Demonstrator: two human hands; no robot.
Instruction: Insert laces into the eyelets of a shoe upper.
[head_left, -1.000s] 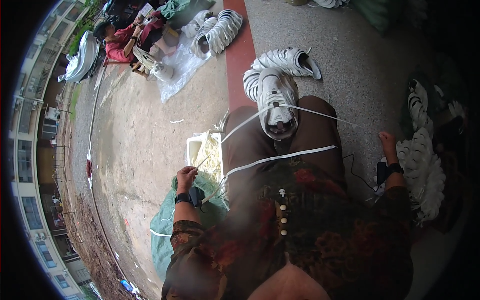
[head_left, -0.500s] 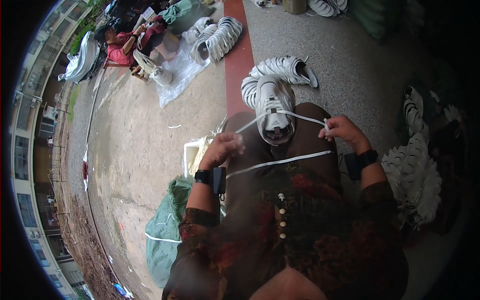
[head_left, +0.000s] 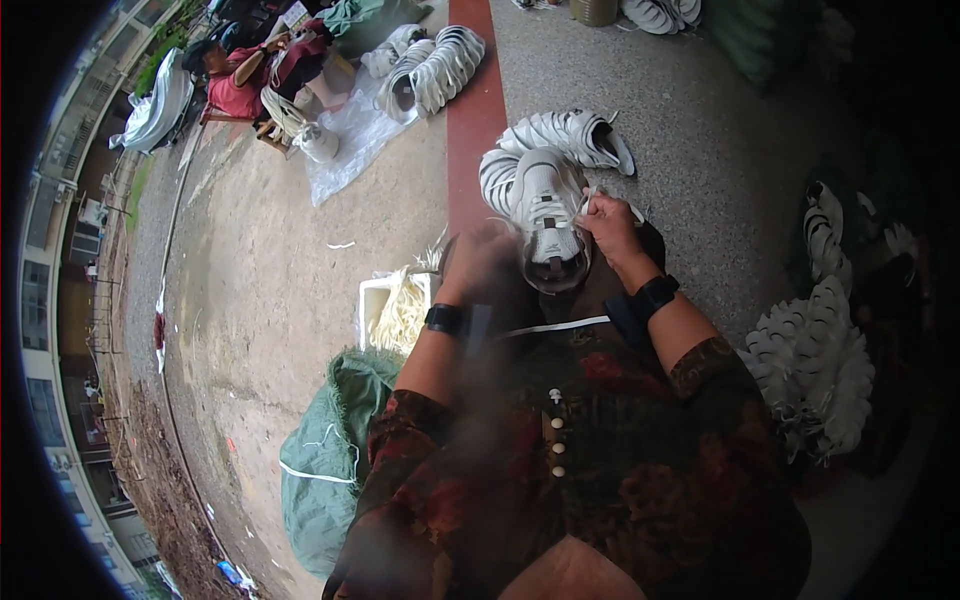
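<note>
A white and grey sneaker (head_left: 552, 215) rests between my knees, its toe pointing away from me and its dark collar opening toward me. My right hand (head_left: 610, 222) is at the shoe's right side, fingers pinched on a white shoelace (head_left: 589, 204) near the eyelets. At the left side of the shoe is my left hand (head_left: 484, 255), smeared by motion, so its fingers and anything in them cannot be made out. Another white strip (head_left: 560, 326) lies across my lap.
Stacked white shoe uppers (head_left: 570, 135) lie just beyond the sneaker, with more uppers (head_left: 815, 365) at right. A white box (head_left: 376, 300) of laces and a green sack (head_left: 325, 440) stand at left. Far left, a person in red (head_left: 238, 90) sits by plastic sheeting (head_left: 350, 150).
Both hands have come inward and forward to the shoe's sides, where before they were spread apart with the lace stretched between them. The right hand now pinches the lace close to the eyelets.
</note>
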